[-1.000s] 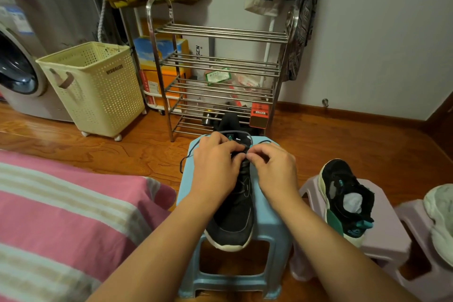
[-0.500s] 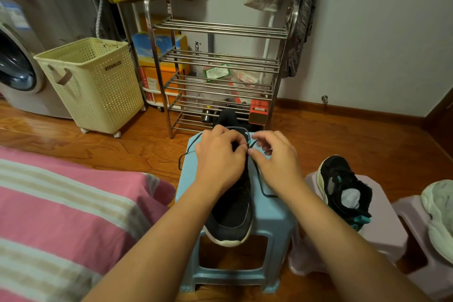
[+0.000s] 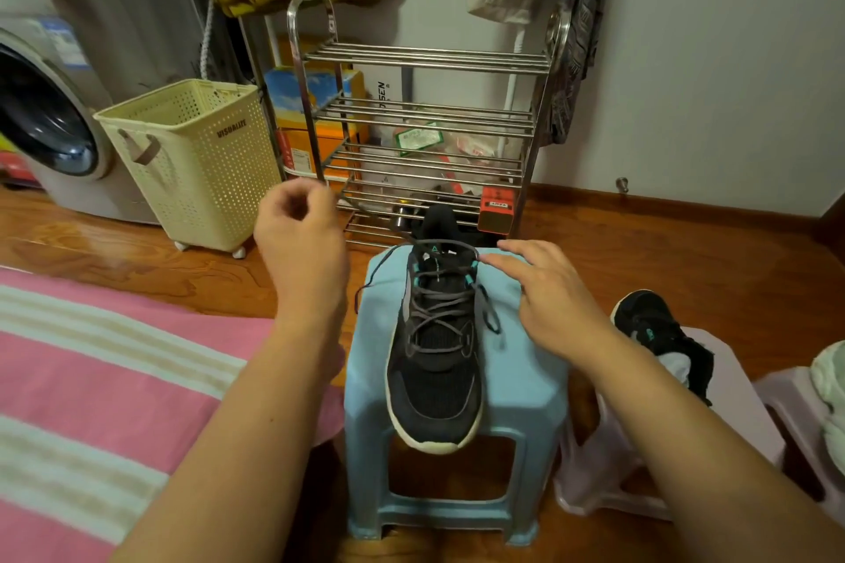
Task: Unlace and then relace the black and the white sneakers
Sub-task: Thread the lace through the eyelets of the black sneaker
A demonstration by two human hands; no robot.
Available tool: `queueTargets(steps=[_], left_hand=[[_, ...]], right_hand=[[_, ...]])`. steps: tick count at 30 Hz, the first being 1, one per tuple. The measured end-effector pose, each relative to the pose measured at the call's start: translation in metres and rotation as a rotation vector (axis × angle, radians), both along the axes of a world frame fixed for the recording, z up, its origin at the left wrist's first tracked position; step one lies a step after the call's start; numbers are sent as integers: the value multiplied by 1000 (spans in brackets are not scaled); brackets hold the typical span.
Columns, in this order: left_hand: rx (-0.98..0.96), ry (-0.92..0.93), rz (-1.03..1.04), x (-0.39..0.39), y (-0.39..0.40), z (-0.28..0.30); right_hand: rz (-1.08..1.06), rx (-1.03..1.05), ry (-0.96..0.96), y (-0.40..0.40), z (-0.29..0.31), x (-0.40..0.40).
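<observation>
A black sneaker (image 3: pixel 434 379) lies on a light blue stool (image 3: pixel 516 379), toe toward me, with its dark grey lace (image 3: pixel 439 302) loosely crossed through the eyelets. My left hand (image 3: pixel 299 238) is raised up and left of the shoe, fingers curled, pinching one end of the lace, which runs taut from the shoe's top. My right hand (image 3: pixel 553 302) hovers to the right with straight fingers, the index tip touching the shoe's collar. A second black sneaker (image 3: pixel 654 329) lies on a lilac stool (image 3: pixel 731 379). A white sneaker (image 3: pixel 830 384) shows at the right edge.
A pink striped bed cover (image 3: pixel 114 379) fills the lower left. Behind the stool stands a metal shoe rack (image 3: pixel 425 59). A cream laundry basket (image 3: pixel 196 165) and a washing machine (image 3: pixel 45 119) are at the back left. The floor is wood.
Both hands have left the top of the shoe. My left hand has pulled a lace end up and to the left. My right hand has opened and moved right.
</observation>
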State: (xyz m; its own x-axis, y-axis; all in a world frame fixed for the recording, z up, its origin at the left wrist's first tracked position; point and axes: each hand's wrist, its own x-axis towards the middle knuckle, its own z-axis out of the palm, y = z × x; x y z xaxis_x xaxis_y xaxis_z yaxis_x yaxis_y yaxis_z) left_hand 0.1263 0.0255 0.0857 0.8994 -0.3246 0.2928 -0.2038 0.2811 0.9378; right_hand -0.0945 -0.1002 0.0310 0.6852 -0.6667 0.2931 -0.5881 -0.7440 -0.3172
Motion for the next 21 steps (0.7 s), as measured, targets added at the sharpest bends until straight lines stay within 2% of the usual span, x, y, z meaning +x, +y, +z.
queueTargets(steps=[2,4,6,9,14,19,21], left_hand=[[138,184,-28,-1,1,-16],[395,242,-266,-18,1,-32],[497,215,-490,-36,2,-38],[513,9,-518,-43,-3,-40],[651,-599,-408,-49,-14,-48],[503,-945,-214,-40,-16,-50],[484,-967,-207,-37,-12,-42]], right_hand=[[-3,81,-59,4,0,3],[1,133,-106,8,2,7],[27,142,-133,10,3,10],[68,122,-112,12,3,17],[101,119,-150,8,2,20],[109,48,-208,4,3,22],[120,17,-215,2,3,22]])
